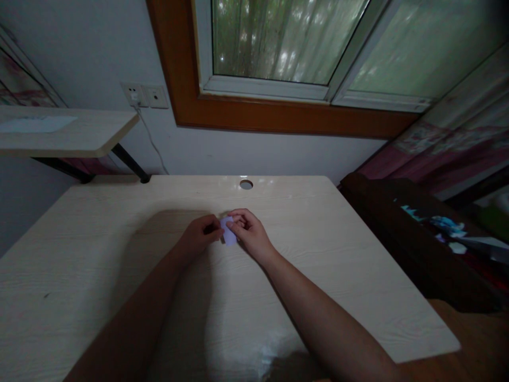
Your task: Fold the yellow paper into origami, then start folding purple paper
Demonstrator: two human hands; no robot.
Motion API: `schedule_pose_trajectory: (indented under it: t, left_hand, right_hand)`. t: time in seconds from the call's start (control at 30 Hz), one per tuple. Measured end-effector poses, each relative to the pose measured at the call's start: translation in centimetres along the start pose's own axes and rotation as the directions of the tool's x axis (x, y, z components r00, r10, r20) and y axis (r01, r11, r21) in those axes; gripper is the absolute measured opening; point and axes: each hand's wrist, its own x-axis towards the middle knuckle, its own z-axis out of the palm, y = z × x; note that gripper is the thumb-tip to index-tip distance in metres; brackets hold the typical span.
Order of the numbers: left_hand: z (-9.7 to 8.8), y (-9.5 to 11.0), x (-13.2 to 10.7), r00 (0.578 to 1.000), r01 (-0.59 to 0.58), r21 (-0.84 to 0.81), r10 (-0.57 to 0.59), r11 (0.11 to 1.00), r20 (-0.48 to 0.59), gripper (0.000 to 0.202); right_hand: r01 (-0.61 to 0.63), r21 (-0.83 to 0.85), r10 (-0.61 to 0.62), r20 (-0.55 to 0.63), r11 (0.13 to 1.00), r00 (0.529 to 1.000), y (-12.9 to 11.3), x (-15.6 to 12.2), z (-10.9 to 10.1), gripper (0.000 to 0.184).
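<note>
A small piece of pale purple paper (229, 236) is held just above the middle of the table. My left hand (201, 233) pinches its left edge between thumb and forefinger. From the other side my right hand (250, 233) grips it, the thumb lying over the front and the fingers behind. The paper's back and part of its right side are hidden by the right hand. Whether it is folded I cannot tell.
The pale wood table (318, 254) has a round cable hole (246, 184) near its far edge. A raised shelf (79, 132) with a sheet of paper (37, 124) stands at left. A wall socket (143, 96) holds a plug with a white cable. Dark furniture (397, 207) stands right.
</note>
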Motion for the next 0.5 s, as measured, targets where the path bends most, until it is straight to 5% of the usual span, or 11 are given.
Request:
schedule_pose_trajectory:
  t: [0.5]
  left_hand:
    - [0.06,0.20,0.00,0.998,-0.037,-0.134,0.043,0.990,0.042,0.022]
  right_hand:
    - [-0.002,0.087,0.002,-0.002,0.996,1.000,0.00,0.13,-0.26,0.028]
